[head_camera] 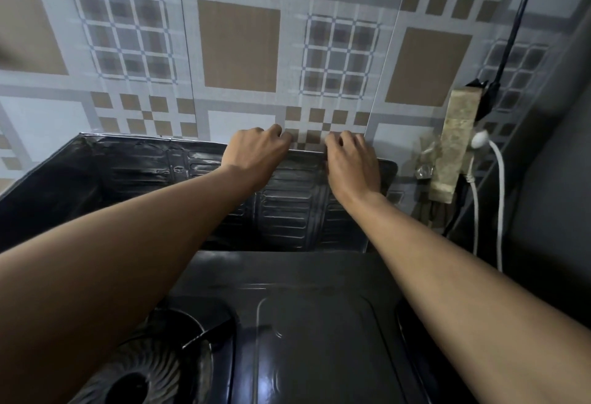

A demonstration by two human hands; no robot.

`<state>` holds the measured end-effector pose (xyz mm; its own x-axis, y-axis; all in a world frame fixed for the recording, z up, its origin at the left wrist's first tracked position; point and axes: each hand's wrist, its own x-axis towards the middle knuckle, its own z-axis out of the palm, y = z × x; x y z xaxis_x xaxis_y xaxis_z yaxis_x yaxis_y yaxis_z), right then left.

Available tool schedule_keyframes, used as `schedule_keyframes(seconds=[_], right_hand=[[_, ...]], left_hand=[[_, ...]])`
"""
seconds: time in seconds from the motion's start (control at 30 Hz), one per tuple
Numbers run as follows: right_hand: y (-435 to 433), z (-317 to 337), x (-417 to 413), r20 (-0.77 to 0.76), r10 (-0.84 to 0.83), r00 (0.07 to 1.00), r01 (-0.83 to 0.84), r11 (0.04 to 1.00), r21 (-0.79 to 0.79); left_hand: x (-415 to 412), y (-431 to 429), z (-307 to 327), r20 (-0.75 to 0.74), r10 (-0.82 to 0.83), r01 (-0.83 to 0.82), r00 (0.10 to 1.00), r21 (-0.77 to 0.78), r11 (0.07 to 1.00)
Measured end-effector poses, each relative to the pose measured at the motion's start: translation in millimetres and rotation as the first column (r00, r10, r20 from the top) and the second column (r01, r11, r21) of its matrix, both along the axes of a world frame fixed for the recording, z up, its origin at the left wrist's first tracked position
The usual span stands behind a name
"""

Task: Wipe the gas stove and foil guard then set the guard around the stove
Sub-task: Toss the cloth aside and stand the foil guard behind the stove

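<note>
At the centre of the frame, the left hand point(256, 154) and right hand point(351, 163) sit side by side, fingers curled over the top edge of the foil guard point(128, 167), grasping it. The guard stands upright against the tiled wall point(240, 45), behind the gas stove point(303, 323) at the bottom. A power strip point(454, 147) hangs at right.

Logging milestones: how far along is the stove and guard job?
Wiping looks done: no cloth in view, stove top glossy. In hand: left hand and right hand grip the top edge of the foil guard, upright behind the stove by the tiled wall. Left: the guard's right end is not yet wrapped round the stove's side.
</note>
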<state>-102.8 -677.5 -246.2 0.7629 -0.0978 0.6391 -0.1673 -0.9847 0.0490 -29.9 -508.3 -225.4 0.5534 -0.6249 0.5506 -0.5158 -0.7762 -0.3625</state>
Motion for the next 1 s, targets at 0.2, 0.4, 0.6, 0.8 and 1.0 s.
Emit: schedule_keyframes(seconds=[0.2, 0.4, 0.6, 0.8, 1.0], right_hand=[[-5, -4, 8, 0.044, 0.0, 0.999, -0.001, 1.0, 0.02], [-14, -3, 1, 0.019, -0.018, 1.0, 0.017, 1.0, 0.022], [-8, 2, -3, 0.011, -0.012, 1.0, 0.011, 0.999, 0.034], [-9, 4, -9, 0.014, -0.031, 0.999, 0.03, 0.999, 0.028], [-5, 10, -15, 0.003, -0.009, 1.0, 0.009, 1.0, 0.028]], left_hand=[[0, 2, 0, -0.031, 0.045, -0.046, 0.999, -0.028, 0.999], [-2, 13, 2, -0.035, 0.04, -0.041, 0.999, -0.056, 0.998], [-4, 15, 1, -0.052, 0.027, -0.032, 0.998, -0.097, 0.995], [-13, 11, 1, -0.028, -0.017, 0.014, 0.999, -0.134, 0.991], [-17, 13, 3, -0.024, -0.025, 0.022, 0.999, -0.136, 0.99]])
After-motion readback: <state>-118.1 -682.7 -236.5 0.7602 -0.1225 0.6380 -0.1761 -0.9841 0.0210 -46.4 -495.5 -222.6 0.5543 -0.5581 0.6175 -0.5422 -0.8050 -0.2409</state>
